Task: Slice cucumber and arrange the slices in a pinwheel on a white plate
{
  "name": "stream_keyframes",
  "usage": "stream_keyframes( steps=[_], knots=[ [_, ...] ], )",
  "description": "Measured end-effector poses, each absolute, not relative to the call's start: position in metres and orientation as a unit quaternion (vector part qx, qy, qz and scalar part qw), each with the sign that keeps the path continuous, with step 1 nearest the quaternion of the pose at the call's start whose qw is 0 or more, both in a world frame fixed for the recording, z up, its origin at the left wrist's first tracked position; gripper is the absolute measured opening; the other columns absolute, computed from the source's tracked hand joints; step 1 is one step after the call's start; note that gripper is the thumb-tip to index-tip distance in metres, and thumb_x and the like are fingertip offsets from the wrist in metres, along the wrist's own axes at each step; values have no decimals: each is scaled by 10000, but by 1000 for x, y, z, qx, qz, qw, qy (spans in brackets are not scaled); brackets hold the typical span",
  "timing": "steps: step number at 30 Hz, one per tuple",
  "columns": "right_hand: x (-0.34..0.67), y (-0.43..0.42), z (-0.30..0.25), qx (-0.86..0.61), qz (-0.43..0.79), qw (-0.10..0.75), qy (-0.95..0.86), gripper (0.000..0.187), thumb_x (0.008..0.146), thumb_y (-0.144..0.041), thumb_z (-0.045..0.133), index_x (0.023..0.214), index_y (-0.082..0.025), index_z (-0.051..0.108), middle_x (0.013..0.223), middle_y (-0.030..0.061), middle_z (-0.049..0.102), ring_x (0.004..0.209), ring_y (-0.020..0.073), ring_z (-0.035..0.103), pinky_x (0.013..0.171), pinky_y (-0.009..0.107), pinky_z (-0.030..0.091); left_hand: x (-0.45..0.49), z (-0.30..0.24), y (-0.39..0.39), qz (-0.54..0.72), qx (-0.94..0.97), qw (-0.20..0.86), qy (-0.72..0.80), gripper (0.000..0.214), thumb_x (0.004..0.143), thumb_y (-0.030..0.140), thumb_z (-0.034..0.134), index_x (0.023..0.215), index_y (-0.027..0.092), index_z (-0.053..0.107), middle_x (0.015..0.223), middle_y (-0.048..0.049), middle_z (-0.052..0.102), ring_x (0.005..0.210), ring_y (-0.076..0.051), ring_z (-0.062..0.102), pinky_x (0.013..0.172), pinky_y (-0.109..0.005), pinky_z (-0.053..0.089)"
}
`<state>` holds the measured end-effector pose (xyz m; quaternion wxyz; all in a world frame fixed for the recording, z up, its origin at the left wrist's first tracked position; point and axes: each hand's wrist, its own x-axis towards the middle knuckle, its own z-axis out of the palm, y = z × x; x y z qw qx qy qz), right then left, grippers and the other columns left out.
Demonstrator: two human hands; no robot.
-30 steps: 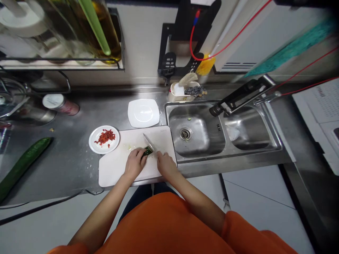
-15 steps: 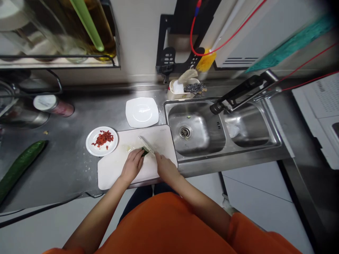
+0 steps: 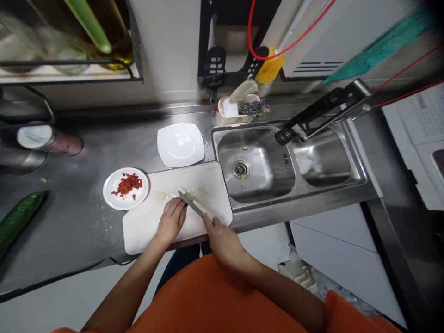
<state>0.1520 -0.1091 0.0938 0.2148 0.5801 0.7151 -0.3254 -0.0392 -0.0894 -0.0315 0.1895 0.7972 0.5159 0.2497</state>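
So the knife [image 3: 192, 205] is being gripped by the right hand [image 3: 225, 239] beside the curled left hand [image 3: 171, 219] (hold can't be told), pale bits [image 3: 161, 196] already sliced, cucumber [image 3: 21, 217] apparently uncut.

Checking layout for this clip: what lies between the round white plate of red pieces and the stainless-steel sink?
In the head view, the white, roughly rectangular cutting board lies between them, with the glossy white squarish plate at its far edge.
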Motion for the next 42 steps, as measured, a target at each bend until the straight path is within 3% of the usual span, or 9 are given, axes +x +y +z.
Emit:
stream_keyframes(
  steps=[13,22,42],
  knots=[
    [151,-102,106,569,-342,241,708,523,906,-28,271,1402,-149,384,1043,141,630,836,214,678,653,255,483,-39,-31,-90,249,806,172,509,276,915,190,487,1178,171,569,1134,-120,628,1121,-244,558,999,-437,469],
    [149,-102,103,574,-337,244,706,430,898,-15,278,1242,-157,493,971,114,631,776,196,672,632,246,473,-38,-30,-90,250,805,172,509,295,915,188,481,1197,175,567,1138,-119,632,1124,-245,558,1000,-446,466],
    [147,-95,94,567,-318,234,722,328,926,-48,306,1194,-152,463,939,117,651,831,199,688,653,230,505,-37,-27,-90,247,802,181,513,293,912,171,488,1195,170,564,1150,-115,631,1123,-237,556,1005,-440,466]
  ],
)
